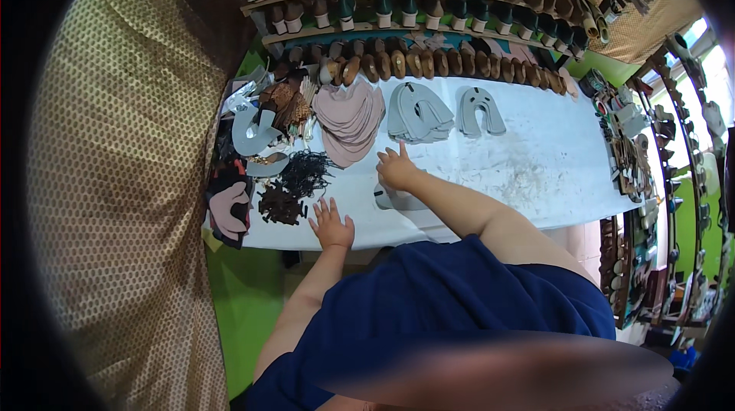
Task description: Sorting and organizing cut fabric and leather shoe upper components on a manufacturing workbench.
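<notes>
My left hand point(333, 227) lies at the table's near edge with its fingers spread, holding nothing. Just left of it is a heap of small dark brown pieces point(282, 206), and behind that a tangle of thin black strips point(306, 172). My right hand point(398, 168) reaches over the table, fingers apart, with nothing visible in it. Partly hidden under its wrist lies a grey flat piece point(398, 200). Beyond the fingers, a fanned stack of grey U-shaped pieces point(436, 119) rests beside a smaller grey stack point(491, 116). Pink rounded pieces point(348, 124) overlap in a pile to the left.
Loose grey cutouts point(249, 135) and pink pieces point(227, 210) crowd the left end of the white table point(551, 151). Shoe lasts point(436, 64) line racks along the back. Tools and small items point(629, 147) clutter the right edge. A patterned curtain point(130, 181) hangs at left.
</notes>
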The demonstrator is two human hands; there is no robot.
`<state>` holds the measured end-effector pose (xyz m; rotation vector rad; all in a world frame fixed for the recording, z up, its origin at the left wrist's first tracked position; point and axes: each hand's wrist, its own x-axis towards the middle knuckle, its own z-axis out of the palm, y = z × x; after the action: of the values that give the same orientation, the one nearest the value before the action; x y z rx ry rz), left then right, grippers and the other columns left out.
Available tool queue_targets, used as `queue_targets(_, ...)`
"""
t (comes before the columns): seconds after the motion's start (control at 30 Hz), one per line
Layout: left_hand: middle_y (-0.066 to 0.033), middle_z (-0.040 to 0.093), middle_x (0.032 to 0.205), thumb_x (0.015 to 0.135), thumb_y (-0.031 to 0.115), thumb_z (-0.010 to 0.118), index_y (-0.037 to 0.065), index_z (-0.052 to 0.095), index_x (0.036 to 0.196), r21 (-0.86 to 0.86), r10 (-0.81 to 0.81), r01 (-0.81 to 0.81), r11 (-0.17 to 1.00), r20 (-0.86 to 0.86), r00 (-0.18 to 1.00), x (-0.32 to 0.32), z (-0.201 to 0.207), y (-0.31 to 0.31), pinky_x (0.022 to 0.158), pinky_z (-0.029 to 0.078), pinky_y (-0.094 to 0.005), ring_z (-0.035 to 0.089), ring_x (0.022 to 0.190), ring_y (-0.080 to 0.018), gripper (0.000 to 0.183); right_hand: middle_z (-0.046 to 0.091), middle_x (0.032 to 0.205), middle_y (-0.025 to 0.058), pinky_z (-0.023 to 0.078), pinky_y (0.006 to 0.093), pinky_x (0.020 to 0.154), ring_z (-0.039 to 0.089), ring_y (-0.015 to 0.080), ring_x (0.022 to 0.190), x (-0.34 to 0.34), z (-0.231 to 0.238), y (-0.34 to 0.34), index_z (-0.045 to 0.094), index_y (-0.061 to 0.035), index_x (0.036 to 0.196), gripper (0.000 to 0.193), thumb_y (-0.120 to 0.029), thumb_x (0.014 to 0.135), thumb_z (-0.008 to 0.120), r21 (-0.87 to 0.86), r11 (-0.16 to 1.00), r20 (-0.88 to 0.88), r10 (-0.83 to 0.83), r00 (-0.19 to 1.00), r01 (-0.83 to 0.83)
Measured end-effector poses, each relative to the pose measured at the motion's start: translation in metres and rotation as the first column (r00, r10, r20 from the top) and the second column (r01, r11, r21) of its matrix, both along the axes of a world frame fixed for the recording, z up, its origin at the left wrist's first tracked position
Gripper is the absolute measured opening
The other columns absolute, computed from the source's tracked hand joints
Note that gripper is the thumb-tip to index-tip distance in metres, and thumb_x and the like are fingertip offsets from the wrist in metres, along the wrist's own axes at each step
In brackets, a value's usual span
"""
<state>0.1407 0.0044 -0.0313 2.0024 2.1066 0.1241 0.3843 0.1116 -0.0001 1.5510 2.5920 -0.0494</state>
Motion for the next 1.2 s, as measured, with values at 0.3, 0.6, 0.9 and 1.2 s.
queue_targets(0.3,-0.0136,0.020,0.164,0.086,0.037,0.054,0.013,0.032,0.154,0.004,0.012,-0.012,1.000,0.026,1.000,-0.005,-0.002,0.001,0.119,0.006,-0.0589,0.014,0.151,-0.0343,0.075,0.042,0.148,0.0102,0.012,0.0759,0.109,0.025,0.0310,0.147,0.033,-0.028,-0.105,0.065,-0.0121,0.114,0.042,-0.040,0.083,0.068,0.205,0.974,-0.397,0.175,0.901,-0.099)
queue_targets(0.6,-0.0134,0.019,0.164,0.086,0.036,0.054,0.013,0.033,0.153,0.014,0.003,-0.003,1.000,0.032,0.999,-0.004,-0.004,-0.001,0.118,0.006,-0.0598,0.014,0.151,-0.0351,0.074,0.048,0.144,0.0087,0.015,0.0767,0.109,0.029,0.0318,0.144,0.031,-0.028,-0.117,0.069,-0.0054,0.100,0.021,-0.017,0.086,0.059,0.141,0.987,-0.314,0.122,0.942,-0.081)
queue_targets(0.9,-0.0133,0.021,0.163,0.087,0.035,0.054,0.013,0.033,0.153,-0.005,0.012,-0.012,1.000,0.014,1.000,-0.003,-0.001,-0.002,0.118,0.008,-0.0586,0.014,0.151,-0.0343,0.073,0.047,0.144,0.0113,0.024,0.0722,0.108,0.035,0.0351,0.141,0.025,-0.037,-0.115,0.068,-0.0016,0.103,0.025,-0.017,0.084,0.064,0.221,0.973,-0.385,0.154,0.910,-0.072)
queue_targets(1.2,-0.0133,0.021,0.163,0.087,0.034,0.054,0.013,0.035,0.152,0.019,0.003,-0.003,1.000,0.009,1.000,-0.002,-0.002,-0.001,0.118,0.008,-0.0601,0.015,0.151,-0.0343,0.071,0.037,0.153,0.0140,0.021,0.0707,0.110,0.030,0.0336,0.145,0.059,-0.032,-0.123,0.044,-0.0091,0.143,0.065,-0.038,0.088,0.064,-0.080,0.994,-0.400,0.036,0.916,-0.074)
